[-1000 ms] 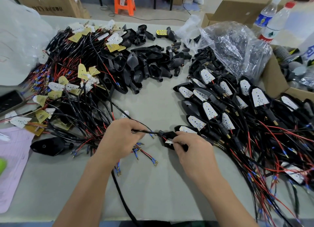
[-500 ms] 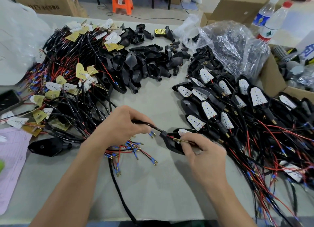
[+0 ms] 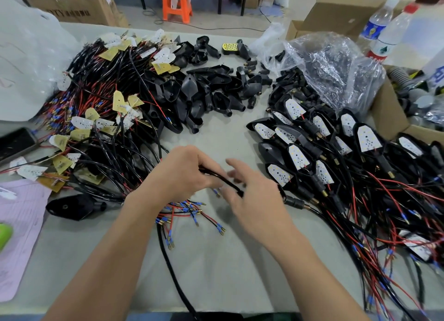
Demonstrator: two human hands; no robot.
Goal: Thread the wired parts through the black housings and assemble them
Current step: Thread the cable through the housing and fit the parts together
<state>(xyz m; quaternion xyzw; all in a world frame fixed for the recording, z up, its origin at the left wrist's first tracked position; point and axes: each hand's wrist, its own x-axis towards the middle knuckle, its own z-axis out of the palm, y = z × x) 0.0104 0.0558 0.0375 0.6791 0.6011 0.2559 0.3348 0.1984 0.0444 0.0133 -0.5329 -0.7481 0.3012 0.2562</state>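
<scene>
- Grey worktable (image 3: pixel 228 272) carries a heap of black housings (image 3: pixel 206 90)
- Nearer than that heap, left hand (image 3: pixel 177 174) grips the black wire (image 3: pixel 224 180); right hand (image 3: pixel 254 200) holds nothing, fingers loosely spread
- Wire looks light, floppy; pinch near its end

Both forearms angle inward, left hand (image 3: pixel 182 174) curled round the black cable (image 3: pixel 222 179), right hand (image 3: pixel 254 195) beside it, fingers loosely spread.
</scene>
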